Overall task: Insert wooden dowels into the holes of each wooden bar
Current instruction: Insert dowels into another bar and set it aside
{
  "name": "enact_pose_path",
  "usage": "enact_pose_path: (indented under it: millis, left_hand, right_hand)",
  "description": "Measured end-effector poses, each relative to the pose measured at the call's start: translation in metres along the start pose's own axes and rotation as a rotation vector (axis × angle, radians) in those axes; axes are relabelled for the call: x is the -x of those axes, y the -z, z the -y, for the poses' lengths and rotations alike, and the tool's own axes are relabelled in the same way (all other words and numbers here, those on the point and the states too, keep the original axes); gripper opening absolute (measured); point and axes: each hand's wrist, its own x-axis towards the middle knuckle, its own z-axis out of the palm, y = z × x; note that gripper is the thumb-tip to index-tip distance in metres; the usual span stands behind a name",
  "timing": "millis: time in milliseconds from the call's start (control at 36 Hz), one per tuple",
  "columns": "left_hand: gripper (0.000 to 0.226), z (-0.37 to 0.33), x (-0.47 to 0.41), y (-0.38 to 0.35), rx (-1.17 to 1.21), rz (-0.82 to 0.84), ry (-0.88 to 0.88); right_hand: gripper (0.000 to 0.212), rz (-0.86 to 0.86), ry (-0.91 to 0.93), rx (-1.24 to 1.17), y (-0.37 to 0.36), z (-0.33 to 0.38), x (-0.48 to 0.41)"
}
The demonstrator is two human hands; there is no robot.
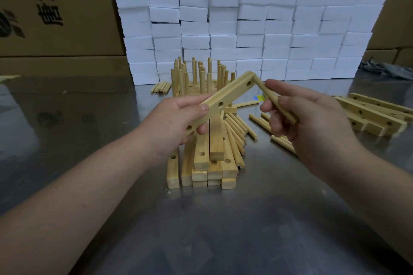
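Note:
My left hand [178, 118] grips a wooden bar [230, 96] with several round holes, held up at a slant above the table. My right hand [297, 116] pinches a wooden dowel [276, 101] whose far tip touches the bar's upper end, beside its top hole. Under my hands lies a stack of bare bars [207, 163]. Loose dowels [237, 131] fan out to the right of that stack. Farther back stand finished bars with upright dowels [199, 78].
The work surface is a shiny metal table [223, 230]. More drilled bars [375, 114] lie at the right edge. A small bundle of dowels [159, 87] lies at the back left. A wall of white foam blocks [257, 24] and cardboard boxes [55, 11] closes the rear.

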Motion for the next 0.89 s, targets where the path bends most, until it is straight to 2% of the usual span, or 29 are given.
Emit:
enact_pose_path:
  millis: [139, 250, 444, 639, 889]
  left_hand:
    - [0.029, 0.001, 0.0, 0.001, -0.009, -0.015, -0.002]
    - [0.028, 0.001, -0.001, 0.002, -0.041, -0.032, -0.012]
    - [0.029, 0.006, -0.002, 0.004, -0.113, -0.036, -0.03]
    - [0.024, 0.008, -0.002, 0.002, -0.139, -0.028, -0.052]
    - [0.02, 0.005, 0.001, 0.0, -0.196, -0.014, -0.074]
  right_hand:
    - [0.036, -0.038, -0.073, 0.125, -0.003, -0.001, 0.0]
    - [0.03, -0.074, -0.068, 0.229, -0.003, -0.001, -0.001]
    - [0.017, -0.097, -0.006, 0.396, 0.0, -0.007, -0.002]
    - [0.016, -0.115, 0.024, 0.513, 0.0, -0.01, -0.003]
    - [0.015, -0.12, 0.162, 0.744, -0.002, -0.005, 0.003]
